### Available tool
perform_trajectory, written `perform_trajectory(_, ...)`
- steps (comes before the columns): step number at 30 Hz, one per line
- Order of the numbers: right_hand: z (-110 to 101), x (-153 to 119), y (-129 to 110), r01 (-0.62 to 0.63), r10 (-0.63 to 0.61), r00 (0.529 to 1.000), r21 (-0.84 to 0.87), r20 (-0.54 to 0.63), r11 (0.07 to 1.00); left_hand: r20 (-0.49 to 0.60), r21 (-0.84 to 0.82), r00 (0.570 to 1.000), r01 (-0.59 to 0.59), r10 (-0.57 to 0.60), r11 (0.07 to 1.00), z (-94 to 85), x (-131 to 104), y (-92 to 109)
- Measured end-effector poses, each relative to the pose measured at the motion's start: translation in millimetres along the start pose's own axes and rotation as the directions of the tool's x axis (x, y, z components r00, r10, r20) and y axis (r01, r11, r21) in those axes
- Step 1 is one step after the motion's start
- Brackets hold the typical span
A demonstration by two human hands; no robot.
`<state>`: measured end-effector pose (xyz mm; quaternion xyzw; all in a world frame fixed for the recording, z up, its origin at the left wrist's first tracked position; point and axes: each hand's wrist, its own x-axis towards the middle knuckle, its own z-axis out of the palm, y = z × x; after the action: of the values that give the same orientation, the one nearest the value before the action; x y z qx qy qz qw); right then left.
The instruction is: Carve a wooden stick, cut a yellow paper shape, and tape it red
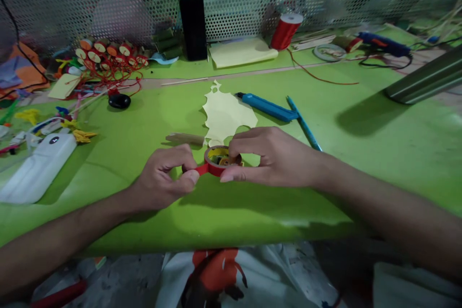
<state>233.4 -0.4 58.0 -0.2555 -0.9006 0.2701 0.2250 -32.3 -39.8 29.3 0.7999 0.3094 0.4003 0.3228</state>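
Between the two hands, above the green table (pixel 144 228), is a roll of red tape (pixel 215 170). My right hand (pixel 262 156) is closed on the roll, thumb at its outside and fingers at its rim. A short red strip (pixel 202 169) runs from the roll to my left hand (pixel 168 173), which pinches its end. Just behind the roll lies a cut piece of pale yellow paper (pixel 227 113) with a jagged edge. Beside the paper is a brown stick-like piece (pixel 186 138), partly under its edge. A blue cutter (pixel 270 107) lies behind my right hand.
A blue pen (pixel 303 122) lies right of the cutter. At the back stand a black phone (pixel 193 29) and a red thread spool (pixel 286 31). A white device (pixel 41 168) lies left, a glue gun (pixel 384 44) back right, and a green cylinder (pixel 426 77) at the right.
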Motion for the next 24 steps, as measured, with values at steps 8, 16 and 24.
perform_trajectory(8, -16.5, -1.6, 4.9, -0.006, -0.004, 0.997, 0.129, 0.080, 0.992, -0.064, -0.004, 0.998, -0.017, 0.017, 1.000, -0.8, -0.4, 1.6)
perform_trajectory(16, -35.7, 4.8, 32.5, -0.152, 0.073, 0.970, 0.342, 0.233, 0.928, -0.106, -0.036, 0.994, -0.014, 0.010, 0.999, -2.5, 0.7, -1.4)
perform_trajectory(24, -10.6, 3.3, 7.8, -0.187, 0.188, 0.982, -0.018, 0.035, 0.982, -0.055, 0.026, 0.998, -0.020, 0.022, 0.999, -0.7, -0.6, -4.2)
